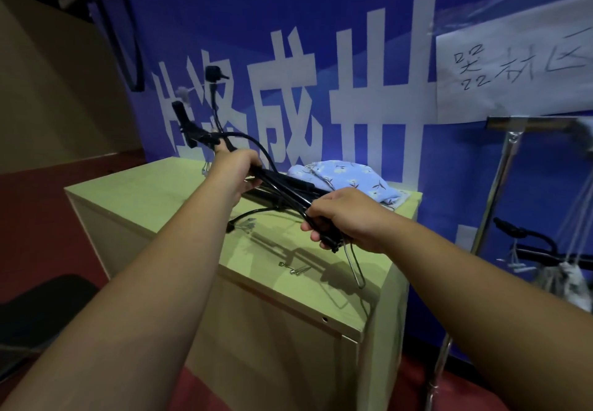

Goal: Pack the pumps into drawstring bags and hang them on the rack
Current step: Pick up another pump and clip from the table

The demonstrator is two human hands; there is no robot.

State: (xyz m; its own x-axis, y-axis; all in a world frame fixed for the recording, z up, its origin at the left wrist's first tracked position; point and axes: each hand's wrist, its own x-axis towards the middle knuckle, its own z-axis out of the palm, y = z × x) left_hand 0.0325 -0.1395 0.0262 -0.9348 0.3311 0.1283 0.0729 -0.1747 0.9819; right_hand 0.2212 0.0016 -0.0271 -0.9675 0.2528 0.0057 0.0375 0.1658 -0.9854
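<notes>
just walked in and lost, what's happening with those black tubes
A person holds a bundle of black pumps above the table, left hand at the hose end, right hand at the foot end. The floral bags lie at the table's back, so these pumps are not bagged yet. The rack stands to the right.

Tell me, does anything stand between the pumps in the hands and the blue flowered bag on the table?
Nothing visible does. The left hand and right hand grip the pumps above the table; the flowered bag lies just behind them. Small metal parts lie nearer the person.
</notes>
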